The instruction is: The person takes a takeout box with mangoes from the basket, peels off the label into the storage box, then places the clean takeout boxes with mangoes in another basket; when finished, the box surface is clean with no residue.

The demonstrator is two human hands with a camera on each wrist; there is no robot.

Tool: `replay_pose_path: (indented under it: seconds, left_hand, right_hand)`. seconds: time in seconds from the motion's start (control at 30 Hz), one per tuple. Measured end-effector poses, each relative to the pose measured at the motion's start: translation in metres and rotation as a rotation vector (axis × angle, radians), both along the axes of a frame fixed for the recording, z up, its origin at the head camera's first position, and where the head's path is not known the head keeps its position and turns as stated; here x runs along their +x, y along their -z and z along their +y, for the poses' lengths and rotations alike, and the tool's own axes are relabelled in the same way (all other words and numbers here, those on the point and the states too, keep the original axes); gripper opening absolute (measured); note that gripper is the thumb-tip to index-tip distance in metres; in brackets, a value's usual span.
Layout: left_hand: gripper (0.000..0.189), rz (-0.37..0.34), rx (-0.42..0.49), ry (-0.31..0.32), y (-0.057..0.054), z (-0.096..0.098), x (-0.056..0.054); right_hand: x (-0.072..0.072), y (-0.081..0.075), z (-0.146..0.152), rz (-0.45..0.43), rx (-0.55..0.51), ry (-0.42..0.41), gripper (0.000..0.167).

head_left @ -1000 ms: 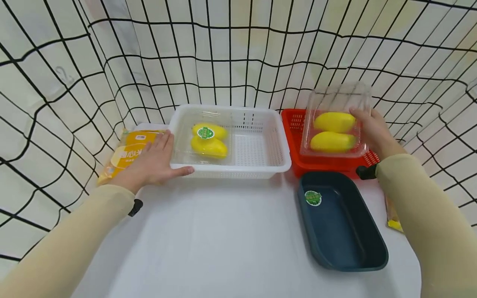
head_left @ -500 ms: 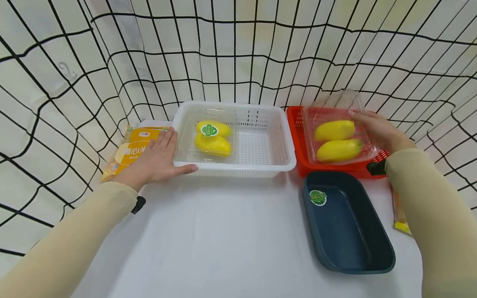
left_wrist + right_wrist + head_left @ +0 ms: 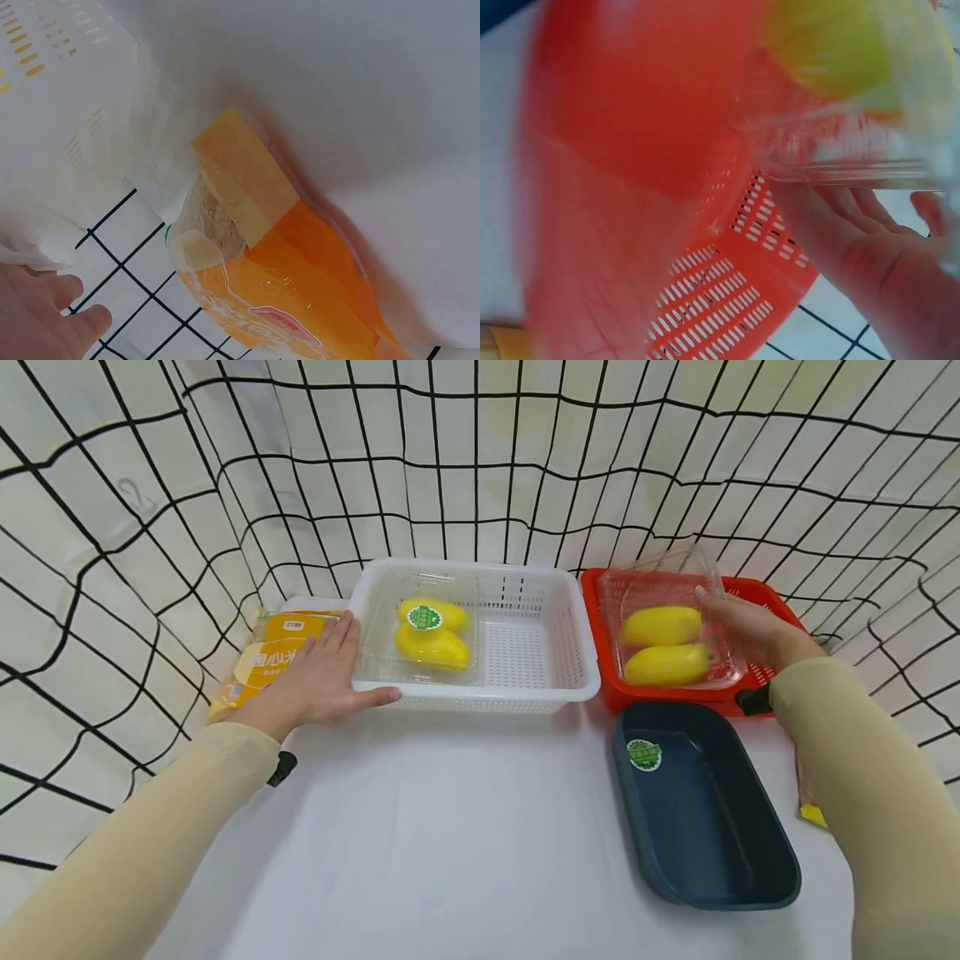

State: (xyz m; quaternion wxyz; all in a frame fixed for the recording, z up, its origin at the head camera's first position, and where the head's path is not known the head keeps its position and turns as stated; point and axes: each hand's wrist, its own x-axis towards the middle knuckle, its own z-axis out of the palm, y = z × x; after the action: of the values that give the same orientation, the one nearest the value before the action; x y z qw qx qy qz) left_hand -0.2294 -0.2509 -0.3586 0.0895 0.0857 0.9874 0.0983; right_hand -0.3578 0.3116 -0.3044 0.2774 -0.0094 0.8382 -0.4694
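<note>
Across the back and up both sides, a black wire grid (image 3: 476, 465). Below it, a white worktop (image 3: 450, 843). In from the two near corners, two cream sleeves (image 3: 172, 835). Back and centre on the worktop, a white basket (image 3: 510, 695), slotted, long side toward the front. To the right and nearer, a dark blue tray (image 3: 697, 818), rounded at the corners and set lengthwise. Just behind the tray and close beside the white basket, a red basket (image 3: 622, 695), slotted too. Left of the white basket, an orange bag (image 3: 277, 652) with white print, partly covered by the left hand in the head view. Over the red basket, the right box (image 3: 660, 587), clear; contact with the basket floor impossible to tell. In the left part of the white basket, the left box (image 3: 378, 643), likewise clear. Around the right edge of the right box, the right hand (image 3: 750, 627), closed on it with bent fingers, some underneath. Against the left end of the white basket, the left hand (image 3: 318, 677), straight-fingered, thumb spread along the front, grasping nothing. Inside each box, two yellow fruits (image 3: 663, 627). At each cuff, a small black piece (image 3: 283, 768). Smallest, two green stickers (image 3: 425, 618): one on the left box, one inside the tray.
</note>
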Motion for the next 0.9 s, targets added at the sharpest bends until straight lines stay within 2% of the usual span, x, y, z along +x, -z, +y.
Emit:
replay_pose_path:
  seconds: [0.1,0.33,0.5,0.6,0.77,0.9]
  left_hand:
    - [0.128,0.006,0.000,0.003,0.000,0.000,0.000]
    - [0.128,0.007,-0.003,0.009,0.001,-0.001,-0.001]
    - [0.128,0.004,-0.004,0.012,0.001,-0.002,-0.002]
    - [0.127,0.002,0.000,0.014,0.002,-0.002,-0.002]
    - [0.128,0.002,-0.003,0.017,0.002,-0.001,-0.001]
    - [0.128,0.006,-0.006,0.016,0.000,0.001,0.000]
  right_hand:
    - [0.005,0.003,0.000,0.010,-0.004,-0.003,0.084]
    - [0.017,0.016,0.007,-0.030,-0.045,0.021,0.075]
    - [0.024,0.024,0.009,0.025,-0.081,0.010,0.077]
    - [0.026,0.026,0.009,0.045,-0.084,0.048,0.077]
    - [0.024,0.022,0.013,-0.010,-0.085,0.125,0.082]
    - [0.018,0.019,0.019,-0.075,-0.064,0.125,0.094]
